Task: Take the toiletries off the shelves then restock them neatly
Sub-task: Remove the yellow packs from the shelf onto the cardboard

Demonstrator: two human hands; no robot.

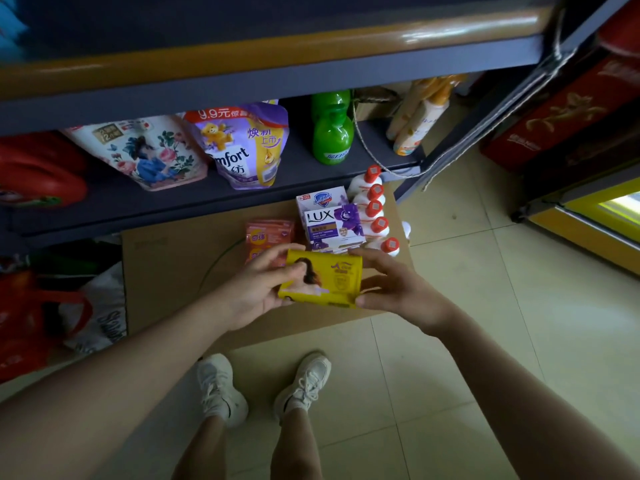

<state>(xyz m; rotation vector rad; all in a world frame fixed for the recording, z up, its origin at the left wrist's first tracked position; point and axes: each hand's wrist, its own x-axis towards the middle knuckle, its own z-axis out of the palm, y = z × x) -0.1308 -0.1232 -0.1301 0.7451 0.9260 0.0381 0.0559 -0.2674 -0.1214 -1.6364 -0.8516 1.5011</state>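
A yellow soap box (325,280) hangs above a flat sheet of cardboard (173,271) on the floor. My left hand (258,289) grips its left end and my right hand (398,285) grips its right end. Behind it on the cardboard lie a purple LUX soap box (332,225), a white Safeguard box (320,197), orange packets (268,235) and several white bottles with red caps (375,209). On the dark shelf (294,171) stand a purple Comfort pouch (247,143), a floral pouch (145,150), two green bottles (332,129) and pale bottles (419,116).
An upper shelf edge (277,60) runs overhead. Red bags (31,306) and a white bag (100,313) sit at the left on the floor. Red cartons (571,112) and a yellow-framed cabinet (595,216) stand at the right. A rope (381,157) hangs off the shelf post. My shoes (263,386) are on tiled floor.
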